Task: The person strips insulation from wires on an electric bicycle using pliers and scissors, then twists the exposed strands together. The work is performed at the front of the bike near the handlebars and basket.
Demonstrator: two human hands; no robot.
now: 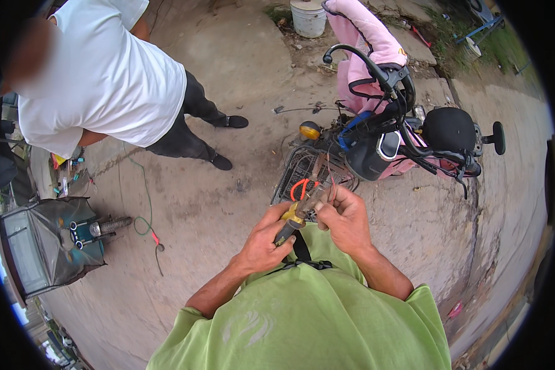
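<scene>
The left hand [265, 242] grips one pair of yellow-and-black pliers [292, 216], its long axis slanting, head up and right toward the right hand [346, 221], which appears to pinch one thin wire [330, 176]. Just ahead stands one scooter [364, 158]; beyond, one white bucket [309, 23], contents unclear.

Seemingly no legible lettering

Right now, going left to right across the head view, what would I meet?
Covered vehicle, red piece on the ground, left hand, pliers, right hand, pink item, black oval part.
</scene>
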